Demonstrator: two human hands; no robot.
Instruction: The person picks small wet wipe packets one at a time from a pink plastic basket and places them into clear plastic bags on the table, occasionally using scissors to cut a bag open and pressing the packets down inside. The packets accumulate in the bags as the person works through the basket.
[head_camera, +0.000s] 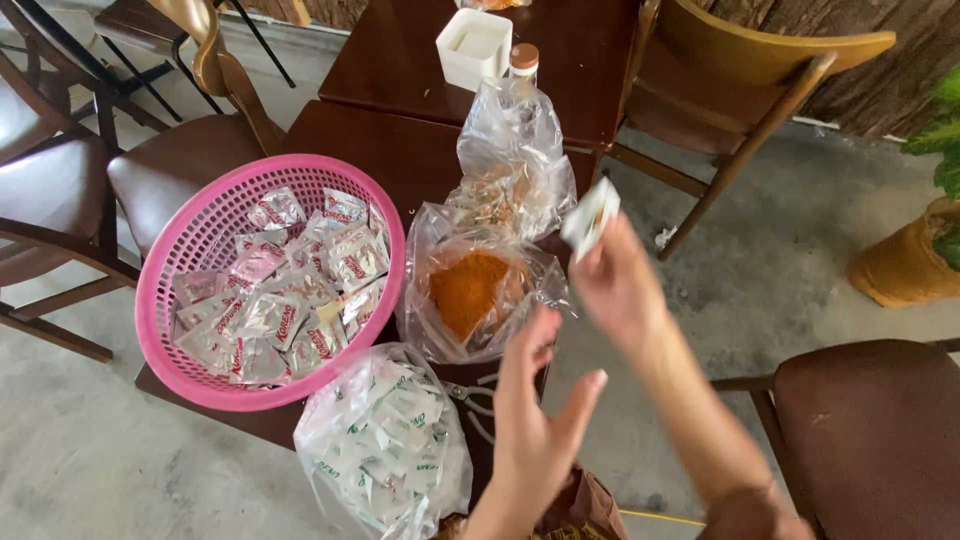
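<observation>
The round pink plastic basket (200, 300) sits left of the clear bag of orange powder (470, 290); the clear bag of small white sachets (385, 450) lies nearest.

We see a pink basket (160, 300) of red-printed sachets (280, 300) far left of the grip, a bag of green-printed sachets (385, 445) below-left. White box (472, 45) & brown-capped bottle (523, 60) sit above-left; wooden chair (760, 60) above-right, potted plant (925, 230) far right.

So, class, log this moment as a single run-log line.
right hand: holds small white packet | left hand: open, empty | nearby: bag of orange powder, pink basket of sachets, bag of white sachets
</observation>
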